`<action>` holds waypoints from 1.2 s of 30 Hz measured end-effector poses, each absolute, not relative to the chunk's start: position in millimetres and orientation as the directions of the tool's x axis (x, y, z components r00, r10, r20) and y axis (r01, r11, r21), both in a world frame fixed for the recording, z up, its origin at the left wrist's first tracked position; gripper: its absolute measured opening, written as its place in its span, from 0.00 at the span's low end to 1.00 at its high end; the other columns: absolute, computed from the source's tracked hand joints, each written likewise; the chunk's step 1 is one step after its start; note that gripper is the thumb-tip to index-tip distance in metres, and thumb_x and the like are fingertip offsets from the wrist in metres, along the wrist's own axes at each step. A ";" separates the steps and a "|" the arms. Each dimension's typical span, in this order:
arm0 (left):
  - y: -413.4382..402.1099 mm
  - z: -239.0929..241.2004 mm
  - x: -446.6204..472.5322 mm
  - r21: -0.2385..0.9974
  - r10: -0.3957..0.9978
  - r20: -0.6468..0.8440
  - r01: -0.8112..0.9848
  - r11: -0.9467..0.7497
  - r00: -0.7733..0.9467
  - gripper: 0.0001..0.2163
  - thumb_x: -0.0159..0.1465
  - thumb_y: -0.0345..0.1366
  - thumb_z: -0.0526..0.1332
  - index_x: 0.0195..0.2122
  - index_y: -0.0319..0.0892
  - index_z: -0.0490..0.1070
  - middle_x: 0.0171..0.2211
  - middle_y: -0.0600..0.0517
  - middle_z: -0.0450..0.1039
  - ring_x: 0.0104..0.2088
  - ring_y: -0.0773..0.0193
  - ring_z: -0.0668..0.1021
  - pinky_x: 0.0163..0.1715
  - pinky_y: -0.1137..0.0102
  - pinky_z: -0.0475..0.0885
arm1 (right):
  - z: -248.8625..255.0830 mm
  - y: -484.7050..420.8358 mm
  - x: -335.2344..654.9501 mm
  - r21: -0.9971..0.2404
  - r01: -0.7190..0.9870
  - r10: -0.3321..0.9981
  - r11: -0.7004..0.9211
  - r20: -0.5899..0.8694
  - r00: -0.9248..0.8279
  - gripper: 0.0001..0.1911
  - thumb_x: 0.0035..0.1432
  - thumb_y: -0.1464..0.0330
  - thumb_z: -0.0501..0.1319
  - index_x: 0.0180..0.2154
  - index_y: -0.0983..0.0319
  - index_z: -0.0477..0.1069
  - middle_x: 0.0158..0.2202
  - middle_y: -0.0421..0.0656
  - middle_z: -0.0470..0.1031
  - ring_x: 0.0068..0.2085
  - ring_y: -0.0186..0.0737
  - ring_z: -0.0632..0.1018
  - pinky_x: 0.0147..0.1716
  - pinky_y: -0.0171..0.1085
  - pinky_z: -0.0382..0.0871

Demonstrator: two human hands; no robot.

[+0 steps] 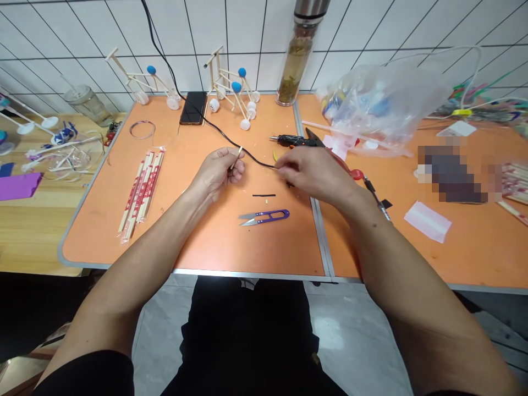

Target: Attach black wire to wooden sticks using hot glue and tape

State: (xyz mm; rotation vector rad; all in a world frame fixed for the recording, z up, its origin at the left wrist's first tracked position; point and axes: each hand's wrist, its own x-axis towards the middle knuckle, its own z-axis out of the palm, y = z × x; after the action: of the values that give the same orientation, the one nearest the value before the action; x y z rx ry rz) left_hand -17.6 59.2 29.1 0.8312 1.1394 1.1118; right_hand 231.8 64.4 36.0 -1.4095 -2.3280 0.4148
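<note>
My left hand (216, 171) is closed in a pinch on a thin wooden stick (236, 157) above the orange table (198, 242). My right hand (315, 173) rests palm down to the right, fingers curled near a small yellow piece (274, 156); what it holds is hidden. A black cable (231, 140) runs between both hands. Just below lie a short black strip (264, 195) and purple thread snips (266, 216). A black glue gun (295, 141) lies beyond my right hand.
Wrapped chopstick packs (142, 190) lie at left, a phone (193, 107) and stick-and-wheel models (231, 88) at the back. A jar (297, 60) and a clear plastic bag (371, 110) stand at right. Red-handled scissors (350, 170) lie beside my right wrist.
</note>
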 end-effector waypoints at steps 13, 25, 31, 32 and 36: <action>57.3 30.8 -15.3 0.931 0.953 -0.302 -0.208 0.301 0.032 0.08 0.72 0.30 0.65 0.34 0.43 0.72 0.18 0.59 0.66 0.16 0.71 0.67 0.18 0.76 0.60 | 38.1 41.0 209.7 -0.174 0.785 0.771 0.594 -0.154 -0.618 0.12 0.74 0.72 0.57 0.42 0.61 0.80 0.48 0.53 0.84 0.45 0.52 0.82 0.36 0.43 0.60; 58.9 24.3 -15.8 0.932 0.951 -0.300 -0.189 0.309 0.078 0.06 0.71 0.30 0.64 0.34 0.42 0.73 0.18 0.59 0.62 0.16 0.71 0.66 0.18 0.77 0.60 | 36.4 48.1 200.4 -0.297 0.829 0.861 0.473 -0.042 -0.507 0.11 0.74 0.73 0.54 0.42 0.60 0.75 0.46 0.53 0.83 0.42 0.51 0.79 0.36 0.45 0.60; 56.5 27.1 -13.5 0.930 0.944 -0.318 -0.165 0.329 0.092 0.06 0.70 0.28 0.62 0.35 0.42 0.74 0.18 0.59 0.62 0.16 0.71 0.66 0.18 0.76 0.60 | 34.6 48.4 205.5 -0.350 0.784 0.829 0.513 -0.034 -0.558 0.07 0.73 0.69 0.59 0.41 0.60 0.75 0.47 0.51 0.81 0.45 0.50 0.79 0.41 0.43 0.64; 55.7 28.1 -13.1 0.929 0.942 -0.323 -0.160 0.334 0.092 0.07 0.70 0.27 0.61 0.35 0.42 0.74 0.18 0.59 0.62 0.16 0.70 0.66 0.18 0.76 0.60 | 34.2 46.9 205.7 -0.327 0.789 0.821 0.520 -0.063 -0.567 0.06 0.74 0.68 0.60 0.41 0.60 0.76 0.48 0.52 0.81 0.47 0.51 0.80 0.41 0.43 0.64; 53.6 31.0 -12.3 0.923 0.935 -0.341 -0.151 0.353 0.098 0.06 0.70 0.28 0.62 0.34 0.42 0.73 0.18 0.59 0.61 0.16 0.70 0.66 0.18 0.76 0.60 | 37.2 39.1 200.6 -0.224 0.804 0.795 0.551 -0.150 -0.587 0.11 0.76 0.71 0.56 0.43 0.61 0.77 0.51 0.55 0.82 0.50 0.54 0.82 0.40 0.44 0.63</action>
State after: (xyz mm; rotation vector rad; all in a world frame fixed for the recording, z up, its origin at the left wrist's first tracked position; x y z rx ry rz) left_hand -12.3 53.6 31.0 0.8615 1.1862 0.9717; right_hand 200.6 39.1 37.2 -1.4401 -2.7940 0.4282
